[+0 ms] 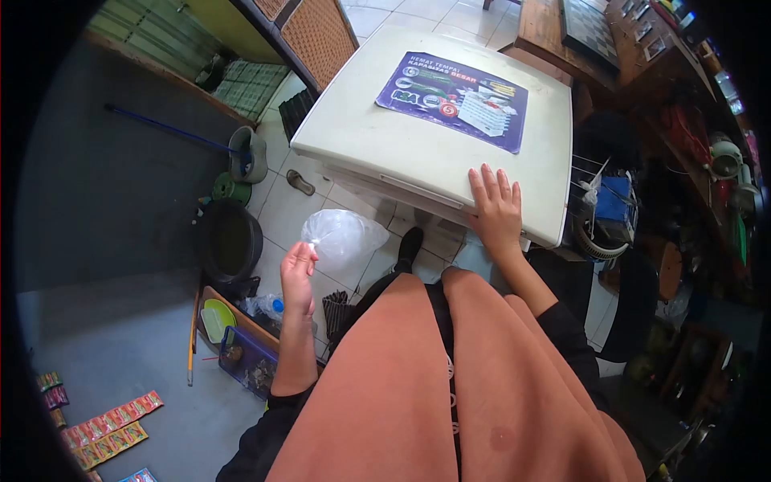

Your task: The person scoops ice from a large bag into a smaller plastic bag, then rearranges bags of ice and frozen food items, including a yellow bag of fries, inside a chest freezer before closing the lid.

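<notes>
My left hand (299, 277) is closed on the gathered neck of a clear plastic bag (347, 241), which bulges out to the right as if puffed with air, over the tiled floor. In front of me stands a white chest freezer (345, 132) with its lid down. A purple printed sticker (454, 100) covers part of the lid. Flat on the lid's near edge rests my right hand (495, 205), fingers stretched out and holding nothing.
To the left are a dark basin (229, 239), a grey bucket (248, 153) and a blue-handled stick (169, 127). A sandal (300, 182) lies on the tiles. Strips of sachets (112, 419) hang at lower left. Beside the freezer's right side is a wire rack (598, 241).
</notes>
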Available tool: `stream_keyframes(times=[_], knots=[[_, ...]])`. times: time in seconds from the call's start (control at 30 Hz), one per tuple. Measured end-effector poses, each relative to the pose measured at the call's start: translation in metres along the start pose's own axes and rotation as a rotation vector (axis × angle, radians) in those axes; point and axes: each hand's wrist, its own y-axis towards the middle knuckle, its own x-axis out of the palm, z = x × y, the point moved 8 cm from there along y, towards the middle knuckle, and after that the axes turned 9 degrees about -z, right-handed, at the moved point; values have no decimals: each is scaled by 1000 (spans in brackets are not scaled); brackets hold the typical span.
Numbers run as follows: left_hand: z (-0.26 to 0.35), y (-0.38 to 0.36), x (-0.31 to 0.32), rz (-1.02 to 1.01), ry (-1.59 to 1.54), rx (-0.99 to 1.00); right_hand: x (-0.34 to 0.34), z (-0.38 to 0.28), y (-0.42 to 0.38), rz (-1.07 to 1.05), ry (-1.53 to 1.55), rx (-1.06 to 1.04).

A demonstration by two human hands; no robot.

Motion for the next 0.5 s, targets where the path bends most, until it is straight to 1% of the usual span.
stream_keyframes(times=[0.13,0.2,0.23,0.3,0.33,0.37,0.43,0.5], knots=[[-6,5,17,-64,-6,3,-4,-1,-4,0,29,28],[-8,6,20,-85,3,6,-19,-5,-14,111,69,45],[-8,6,22,-108,6,11,-18,-7,-20,115,68,45],[-8,9,27,-132,8,18,-10,-13,-30,177,53,-11],[-8,11,29,-144,13,20,-5,-14,-34,236,-36,-12],[-8,13,31,-157,18,21,1,-10,-35,238,-36,-8],[-10,17,33,-178,5,2,5,1,-31,231,-147,63],[-11,19,38,-202,-41,-44,5,3,-25,270,-231,47]])
